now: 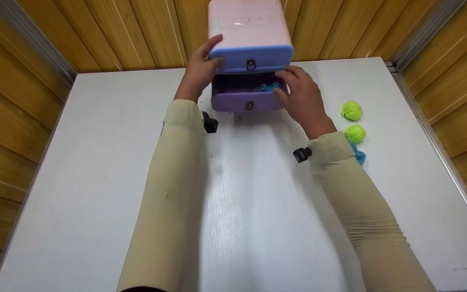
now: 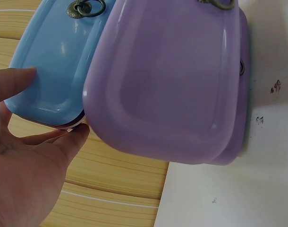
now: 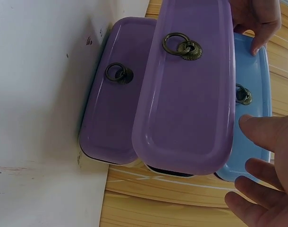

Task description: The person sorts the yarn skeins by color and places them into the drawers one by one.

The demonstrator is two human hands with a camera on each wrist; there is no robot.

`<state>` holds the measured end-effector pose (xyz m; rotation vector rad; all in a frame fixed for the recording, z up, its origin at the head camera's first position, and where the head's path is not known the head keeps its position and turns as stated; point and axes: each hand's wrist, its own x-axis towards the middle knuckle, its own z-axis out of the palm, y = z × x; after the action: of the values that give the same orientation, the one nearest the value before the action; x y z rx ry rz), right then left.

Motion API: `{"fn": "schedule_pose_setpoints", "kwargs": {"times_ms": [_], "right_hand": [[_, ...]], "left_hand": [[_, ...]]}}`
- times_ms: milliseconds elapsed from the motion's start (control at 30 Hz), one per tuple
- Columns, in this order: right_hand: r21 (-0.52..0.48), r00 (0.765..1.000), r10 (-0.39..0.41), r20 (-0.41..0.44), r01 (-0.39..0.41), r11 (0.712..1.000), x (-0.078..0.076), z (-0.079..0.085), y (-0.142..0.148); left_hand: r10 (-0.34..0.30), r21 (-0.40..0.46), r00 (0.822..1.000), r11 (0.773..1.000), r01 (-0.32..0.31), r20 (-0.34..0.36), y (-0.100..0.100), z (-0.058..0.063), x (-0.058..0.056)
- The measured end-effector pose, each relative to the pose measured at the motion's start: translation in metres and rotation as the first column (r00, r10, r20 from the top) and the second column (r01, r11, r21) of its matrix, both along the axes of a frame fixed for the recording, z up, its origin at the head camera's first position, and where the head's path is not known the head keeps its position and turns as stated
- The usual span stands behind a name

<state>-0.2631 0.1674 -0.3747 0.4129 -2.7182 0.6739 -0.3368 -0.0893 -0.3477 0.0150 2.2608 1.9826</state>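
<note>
A small drawer cabinet (image 1: 249,24) with a pink top stands at the far side of the table. Its upper drawer (image 2: 49,85) is blue and pushed in; the purple middle drawer (image 3: 191,104) is pulled out. A tangle of blue yarn (image 1: 270,86) lies inside it, toward the right. My left hand (image 1: 200,71) grips the cabinet's left side, thumb on the blue front and fingers round the edge. At the right end of the pulled-out drawer, my right hand (image 1: 304,95) has its fingers spread and relaxed, with the thumb near the drawer's rim.
To the right on the white table (image 1: 108,162) lie two yellow-green yarn balls (image 1: 352,110). Blue yarn (image 1: 359,156) beside them is partly hidden by the right sleeve. Below the pulled-out drawer sits another purple drawer (image 3: 111,104), pushed in. Wood-patterned panels (image 1: 144,32) stand behind the cabinet.
</note>
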Motion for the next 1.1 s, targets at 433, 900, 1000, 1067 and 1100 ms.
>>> {"fn": "schedule_pose_setpoints", "kwargs": {"times_ms": [433,900,1000,1067,1100], "right_hand": [[-0.005,0.999,-0.007,-0.049,0.006,1.000,0.009,0.001,0.007],[0.051,0.995,-0.056,-0.085,0.061,0.997,0.021,-0.005,0.026],[0.059,0.996,-0.079,-0.046,0.082,0.995,0.024,-0.005,0.029],[0.061,0.996,-0.089,-0.027,0.091,0.994,0.025,-0.006,0.031],[0.060,0.996,-0.091,-0.023,0.093,0.994,0.026,-0.007,0.032]], "left_hand": [[-0.003,0.002,1.000,1.000,0.003,-0.003,-0.001,-0.001,-0.001],[-0.002,0.031,1.000,1.000,0.001,0.014,-0.002,0.001,0.000],[-0.005,0.026,1.000,1.000,0.004,0.011,-0.002,0.002,0.001],[-0.006,0.027,1.000,1.000,0.005,0.010,-0.003,0.002,0.001],[-0.007,0.027,1.000,1.000,0.007,0.009,-0.003,0.002,0.001]]}}
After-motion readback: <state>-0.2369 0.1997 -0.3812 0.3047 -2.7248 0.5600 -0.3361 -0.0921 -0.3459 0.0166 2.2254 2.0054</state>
